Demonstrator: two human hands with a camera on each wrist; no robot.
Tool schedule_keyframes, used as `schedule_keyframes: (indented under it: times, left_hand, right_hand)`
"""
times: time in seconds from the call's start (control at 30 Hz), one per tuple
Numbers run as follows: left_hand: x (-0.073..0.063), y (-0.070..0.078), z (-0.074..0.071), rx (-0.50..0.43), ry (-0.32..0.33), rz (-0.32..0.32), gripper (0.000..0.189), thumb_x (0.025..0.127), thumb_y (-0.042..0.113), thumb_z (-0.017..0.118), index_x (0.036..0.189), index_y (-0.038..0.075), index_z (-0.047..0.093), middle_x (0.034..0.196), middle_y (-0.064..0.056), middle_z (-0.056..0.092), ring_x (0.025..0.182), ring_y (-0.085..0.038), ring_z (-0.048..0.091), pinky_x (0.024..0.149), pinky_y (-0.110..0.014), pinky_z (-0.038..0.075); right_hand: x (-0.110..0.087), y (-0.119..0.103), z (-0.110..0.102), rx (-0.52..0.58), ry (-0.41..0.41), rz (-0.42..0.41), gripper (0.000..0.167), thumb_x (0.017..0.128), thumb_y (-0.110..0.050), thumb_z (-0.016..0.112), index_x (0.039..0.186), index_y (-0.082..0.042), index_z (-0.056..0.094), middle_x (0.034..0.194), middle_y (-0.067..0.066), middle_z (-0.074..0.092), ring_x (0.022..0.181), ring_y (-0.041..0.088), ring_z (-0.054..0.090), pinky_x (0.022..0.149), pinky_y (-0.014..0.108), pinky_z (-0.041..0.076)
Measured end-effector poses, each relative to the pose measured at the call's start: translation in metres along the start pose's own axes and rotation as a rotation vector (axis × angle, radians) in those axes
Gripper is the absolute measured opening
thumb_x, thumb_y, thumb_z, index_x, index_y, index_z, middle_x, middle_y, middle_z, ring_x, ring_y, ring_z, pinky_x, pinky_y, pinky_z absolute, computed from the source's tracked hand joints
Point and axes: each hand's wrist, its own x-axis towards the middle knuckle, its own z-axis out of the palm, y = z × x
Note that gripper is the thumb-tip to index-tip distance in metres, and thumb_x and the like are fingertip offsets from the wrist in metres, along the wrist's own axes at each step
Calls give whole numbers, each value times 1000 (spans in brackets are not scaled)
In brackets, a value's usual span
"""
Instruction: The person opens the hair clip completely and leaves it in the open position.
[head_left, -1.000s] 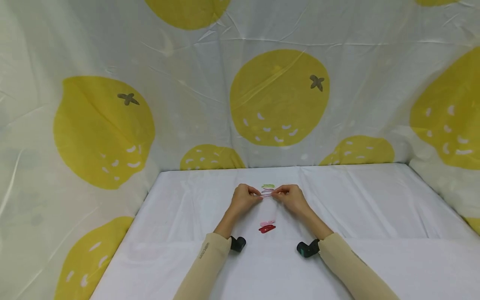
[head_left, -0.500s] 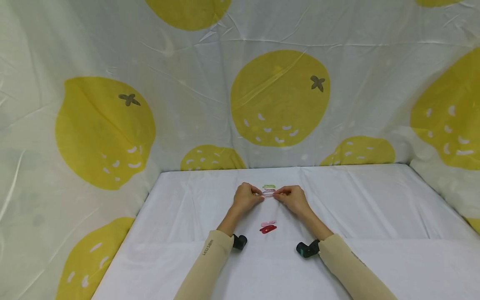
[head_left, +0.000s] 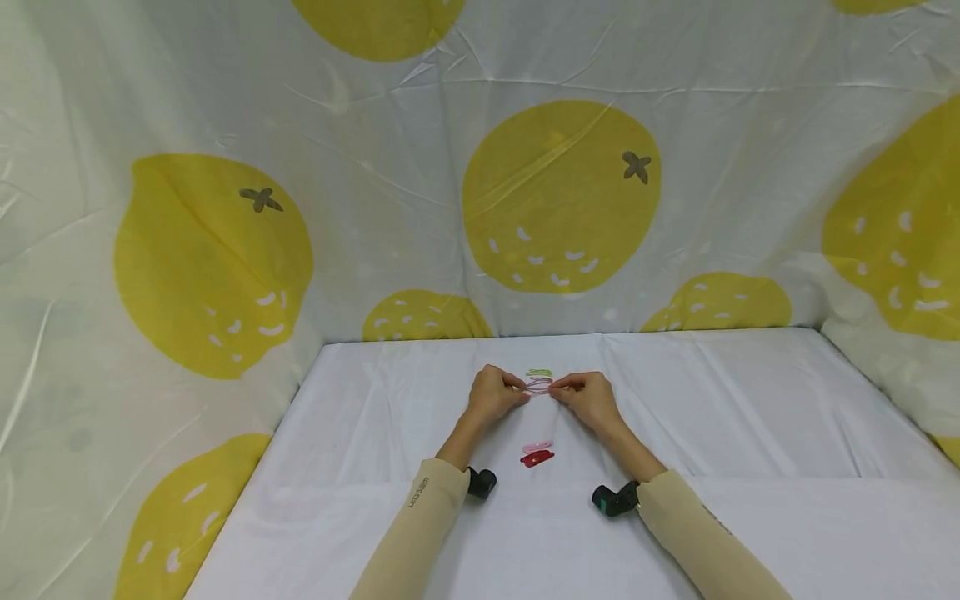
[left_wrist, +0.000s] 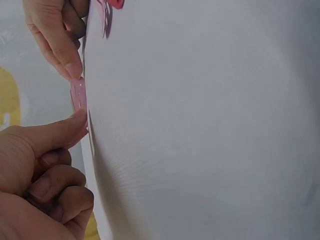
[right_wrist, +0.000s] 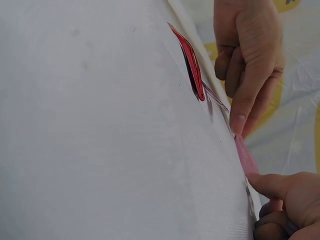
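Note:
My left hand and right hand face each other over the far middle of the table. Between their thumbs and fingertips they pinch the two ends of a pink snap hair clip, which lies crosswise. Just behind it in the head view is another pinkish clip, and beyond that a light green clip. Nearer the person lie a pale pink clip and a red clip, close together. In the right wrist view the red clip shows edge-on.
A white cloth covers the table. Behind it hangs a white curtain with yellow lemons. Black wrist cameras, one on the left arm and one on the right arm, stick out above the cloth in front of the beige sleeves.
The left hand has shifted slightly right, and its sleeve has turned a little. Both hands keep their pinch on the pink hair clip. The other clips stay in place.

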Motion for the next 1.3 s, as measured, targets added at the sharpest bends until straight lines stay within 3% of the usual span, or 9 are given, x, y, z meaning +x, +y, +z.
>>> schedule_keyframes:
  times: [0.23, 0.43, 0.57, 0.77, 0.93, 1.07, 1.17, 1.3]
  left_hand:
    - [-2, 1, 0, -4, -6, -19, 14, 80, 7, 87, 91, 0, 83, 79, -11, 74, 71, -12, 50, 62, -23, 39]
    - [-7, -1, -7, -20, -17, -59, 16, 80, 9, 87, 93, 1, 83, 78, -7, 70, 74, -13, 52, 64, -23, 40]
    - [-18, -4, -18, -69, -52, -77, 16, 79, 8, 87, 92, 1, 83, 67, 0, 58, 69, -12, 48, 61, -22, 39]
    - [-42, -7, -36, -124, -165, -90, 17, 79, 10, 89, 93, 4, 84, 59, 4, 49, 63, -11, 43, 58, -23, 34]
    - [-61, -7, -44, -93, -266, -68, 16, 77, 12, 91, 92, 8, 85, 63, 5, 56, 64, -11, 43, 58, -23, 34]
    - [-69, -6, -42, -106, -310, -29, 15, 76, 7, 90, 90, 5, 84, 60, 5, 54, 62, -9, 44, 56, -21, 34]
    - [-70, -5, -38, -115, -315, 4, 14, 76, 4, 89, 88, 2, 83, 58, 6, 53, 60, -7, 44, 55, -21, 34]
    - [-71, -3, -30, -118, -318, 29, 13, 76, 3, 88, 87, 0, 83, 56, 8, 52, 58, -6, 43, 53, -20, 33]
  right_hand:
    - [-2, 1, 0, -4, 9, 16, 11, 88, -14, 82, 94, -4, 83, 91, 12, 78, 78, 15, 54, 65, 25, 40]
    - [-4, 3, -3, 14, 1, 42, 14, 88, -15, 82, 97, -5, 83, 78, 4, 68, 74, 13, 50, 63, 24, 38]
    - [-13, 0, -14, 28, -37, 99, 18, 89, -15, 80, 104, -5, 83, 72, -1, 56, 72, 13, 47, 60, 23, 36]
    - [-38, -7, -33, 31, -159, 162, 22, 92, -20, 78, 111, -9, 81, 74, -1, 54, 77, 16, 47, 61, 23, 37]
    - [-57, -11, -35, 63, -263, 125, 24, 91, -22, 80, 112, -11, 81, 76, 0, 59, 75, 16, 48, 60, 23, 37]
    - [-67, -10, -31, 73, -322, 31, 25, 90, -18, 80, 113, -8, 80, 68, -1, 55, 64, 9, 44, 56, 20, 34]
    - [-71, -10, -28, 58, -319, -29, 22, 90, -15, 80, 110, -6, 81, 66, -1, 54, 59, 5, 41, 55, 19, 33]
    - [-73, -9, -26, 36, -287, -38, 17, 89, -15, 81, 104, -7, 83, 81, 2, 70, 67, 5, 43, 59, 19, 34]
